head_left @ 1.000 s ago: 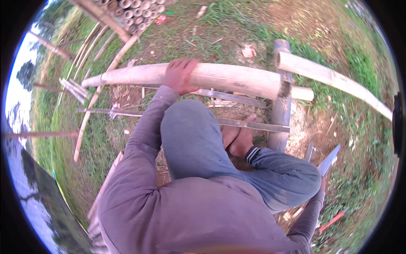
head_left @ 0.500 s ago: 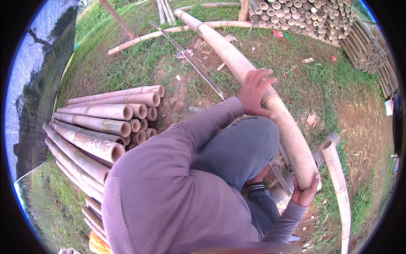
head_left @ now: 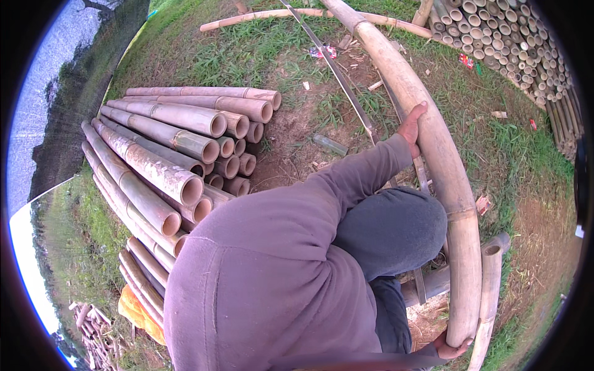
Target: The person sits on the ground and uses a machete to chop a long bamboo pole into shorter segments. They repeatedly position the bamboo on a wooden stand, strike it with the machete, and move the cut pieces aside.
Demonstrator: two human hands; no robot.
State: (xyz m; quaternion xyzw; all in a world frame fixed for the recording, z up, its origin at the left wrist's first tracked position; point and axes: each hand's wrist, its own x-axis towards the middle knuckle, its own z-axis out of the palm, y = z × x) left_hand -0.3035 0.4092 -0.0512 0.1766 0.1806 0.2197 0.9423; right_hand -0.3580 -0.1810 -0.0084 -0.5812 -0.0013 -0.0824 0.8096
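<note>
A long, thick, pale bamboo pole (head_left: 456, 185) runs from the top of the view down past my bent knee (head_left: 396, 229). My left hand (head_left: 411, 130) holds its left side partway along, the fingers partly hidden. At the near end my right hand (head_left: 451, 349) cups the pole from below, fingers curled around its rim. This end lies over a bamboo log (head_left: 433, 284) set crosswise on the ground. Just right of it leans a thinner bamboo piece (head_left: 490, 284) with an open top. A flat narrow strip (head_left: 420, 285) stands against the log by my leg.
Bamboo poles are stacked (head_left: 161, 145) at my left. Another large stack shows its cut ends (head_left: 495, 46) at the upper right. A long straight bar (head_left: 349, 93) slants over the dirt near a clear bottle (head_left: 330, 144). An orange cloth or bag (head_left: 139, 312) lies lower left.
The view has shifted. My left hand has gone from spread fingers atop the pole to holding its left side. The pole's near end and my right hand now appear lower.
</note>
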